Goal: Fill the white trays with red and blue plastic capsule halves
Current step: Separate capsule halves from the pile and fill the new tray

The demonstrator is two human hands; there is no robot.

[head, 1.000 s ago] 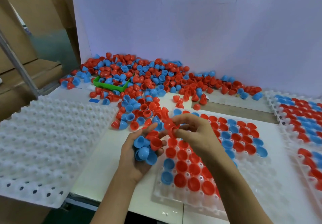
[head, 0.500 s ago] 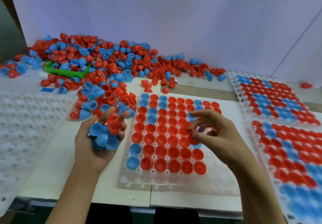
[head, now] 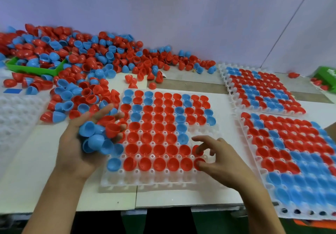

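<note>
A white tray (head: 160, 182) lies in front of me, most of its cups filled with red and blue capsule halves. My left hand (head: 80, 148) hovers over the tray's left edge, cupped around a handful of capsule halves (head: 99, 135), mostly blue with a red one on top. My right hand (head: 220, 159) is over the tray's lower right part, thumb and fingertips on a red capsule half (head: 199, 162) at the end of the lowest filled row. The tray's bottom row and right side cups hold nothing.
A big loose pile of red and blue capsule halves (head: 87, 64) spreads across the back left, around a green bin (head: 34, 69). Two filled white trays (head: 261, 90) (head: 294, 153) lie to the right. A stack of white trays (head: 16, 113) sits at far left.
My right hand has moved down and right to the tray's lowest filled row with a red half. My left hand has shifted toward the tray. The view has turned further right.
</note>
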